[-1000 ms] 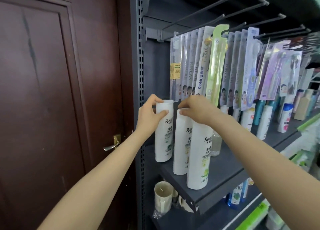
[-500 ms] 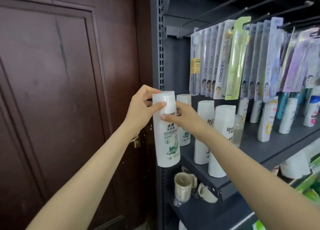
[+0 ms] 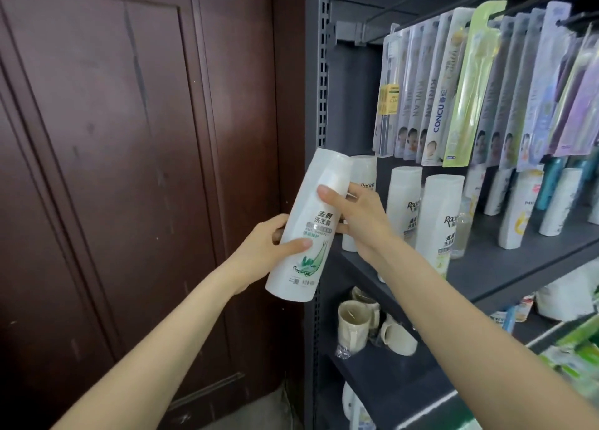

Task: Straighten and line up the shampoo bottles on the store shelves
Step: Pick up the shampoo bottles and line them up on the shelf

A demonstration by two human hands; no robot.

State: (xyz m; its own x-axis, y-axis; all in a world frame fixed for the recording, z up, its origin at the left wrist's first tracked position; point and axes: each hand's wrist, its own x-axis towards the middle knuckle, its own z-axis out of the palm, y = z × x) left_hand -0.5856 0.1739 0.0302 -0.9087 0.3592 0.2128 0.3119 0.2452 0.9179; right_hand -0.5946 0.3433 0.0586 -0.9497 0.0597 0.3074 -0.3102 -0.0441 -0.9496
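A tall white shampoo bottle (image 3: 309,225) with a green leaf print hangs tilted in the air, off the shelf's left end. My left hand (image 3: 272,244) grips its lower half, thumb across the front. My right hand (image 3: 356,217) holds its upper part, thumb on the label and fingers behind. Three more white shampoo bottles stand upright on the dark shelf (image 3: 505,267): one (image 3: 364,183) partly hidden behind my right hand, a second (image 3: 405,202) and a third (image 3: 442,225) nearer the front.
Toothbrush packs (image 3: 453,86) hang on pegs right above the bottles. More white and teal bottles (image 3: 557,199) stand further right. Mugs (image 3: 351,324) sit on the shelf below. A dark wooden door (image 3: 129,170) fills the left side.
The bottle has come off the shelf, moved left and tilted with its top to the right. My left hand has slid from its cap down to its lower half.
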